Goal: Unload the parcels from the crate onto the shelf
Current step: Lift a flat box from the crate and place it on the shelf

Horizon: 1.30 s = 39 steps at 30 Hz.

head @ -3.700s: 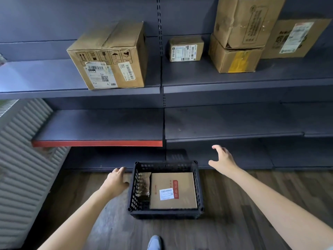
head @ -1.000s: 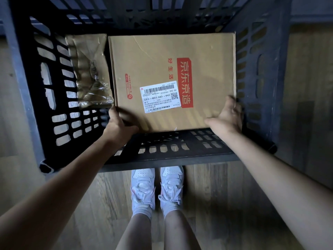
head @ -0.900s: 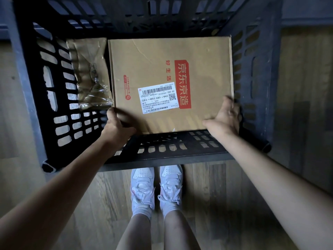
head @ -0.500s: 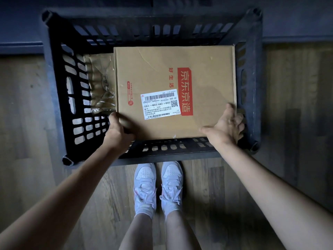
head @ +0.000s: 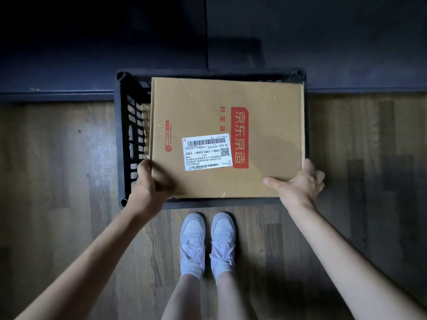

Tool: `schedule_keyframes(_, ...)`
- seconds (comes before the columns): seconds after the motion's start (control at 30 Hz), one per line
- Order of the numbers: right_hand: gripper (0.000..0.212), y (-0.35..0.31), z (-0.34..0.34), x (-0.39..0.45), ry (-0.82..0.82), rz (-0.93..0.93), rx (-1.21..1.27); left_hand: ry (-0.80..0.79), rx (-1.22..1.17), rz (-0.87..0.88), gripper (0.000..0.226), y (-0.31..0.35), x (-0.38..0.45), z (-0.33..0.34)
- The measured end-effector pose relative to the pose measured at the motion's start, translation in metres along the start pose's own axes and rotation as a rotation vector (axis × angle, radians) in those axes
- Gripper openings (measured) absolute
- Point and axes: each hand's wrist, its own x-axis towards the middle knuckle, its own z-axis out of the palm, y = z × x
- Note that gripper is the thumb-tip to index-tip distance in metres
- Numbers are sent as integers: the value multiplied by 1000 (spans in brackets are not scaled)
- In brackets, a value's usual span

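A flat brown cardboard parcel [head: 231, 116] with a red logo and a white label is raised above the black plastic crate [head: 126, 135], covering most of its opening. My left hand [head: 147, 183] grips the parcel's near left corner, fingers curled under it. My right hand [head: 300, 181] grips the near right corner, thumb on top and fingers underneath. A second, tape-wrapped parcel [head: 144, 128] shows as a thin strip in the crate, left of the lifted parcel.
The crate stands on a wooden floor [head: 57, 181] against the dark base shelf [head: 92, 54] of the rack. My two white shoes [head: 208, 241] stand just in front of the crate.
Both hands have lifted the flat parcel up out of the crate toward the camera. The view has pulled back, so the crate looks smaller and the taped parcel is mostly hidden.
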Motion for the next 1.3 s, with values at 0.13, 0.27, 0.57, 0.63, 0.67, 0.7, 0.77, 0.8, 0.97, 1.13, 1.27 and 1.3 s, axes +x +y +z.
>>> schedule_keyframes(0.13,99,-14,-24,-22,5,-30,97,45,-3,32,71,13,-30,-31)
schedule_keyframes(0.27,98,-29,-62,-51,-15,-75,170,66,-11,114,68,32,-67,-62)
schedule_keyframes(0.57,100,-75,-168,-120,-60,-204,201,105,-65,239,71,94,-163,-151)
schedule_keyframes(0.63,98,-86,-192,-140,-48,-237,239,138,-75,266,71,108,-189,-172)
schedule_keyframes(0.67,97,-91,-203,-149,-41,-254,260,149,-88,278,72,113,-201,-181)
schedule_keyframes(0.7,96,-96,-214,-159,-32,-272,281,159,-103,295,73,119,-214,-190)
schedule_keyframes(0.77,94,-106,-234,-177,-14,-310,320,182,-126,324,75,129,-237,-205)
schedule_keyframes(0.8,93,-111,-245,-186,-9,-332,340,193,-136,337,76,134,-249,-213)
schedule_keyframes(0.97,97,-138,-301,-226,-14,-439,425,240,-203,420,80,154,-298,-249)
schedule_keyframes(1.13,95,-157,-351,-264,44,-559,531,324,-273,533,86,176,-337,-280)
schedule_keyframes(1.27,95,-172,-380,-287,88,-647,589,384,-304,618,86,192,-361,-299)
schedule_keyframes(1.3,95,-176,-388,-292,93,-666,596,394,-304,639,86,196,-365,-304)
